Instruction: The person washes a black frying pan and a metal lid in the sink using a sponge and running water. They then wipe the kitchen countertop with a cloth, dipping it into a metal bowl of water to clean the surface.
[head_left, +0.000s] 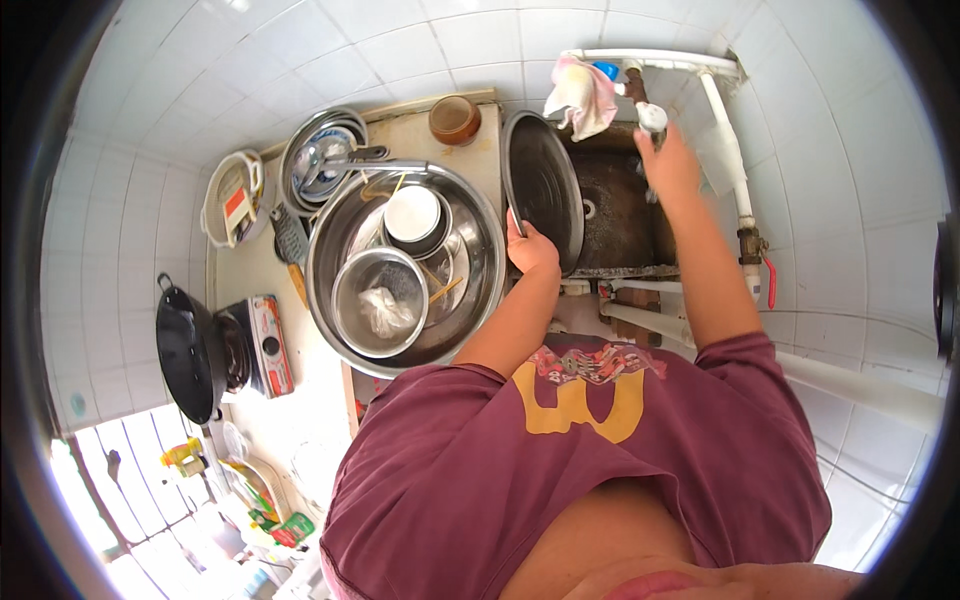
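My left hand (534, 249) grips the near-left rim of a wide, dark-looking metal basin (544, 191). The basin tilts on its side over the left part of a dark sink (619, 225), between the counter and the drain. At the sink's far right, my right hand (671, 165) has its thumb and fingers around a faucet (653, 118) with a white top. A shiny streak shows below that hand; whether it is running water I cannot tell.
Left of the sink, a large steel basin (319, 315) holds bowls, chopsticks and a ladle. Beyond it stand a brown pot (454, 120) and stacked bowls (289, 176). A black wok (184, 349) sits by a portable stove (271, 345). A cloth (581, 97) hangs on white pipes (720, 112).
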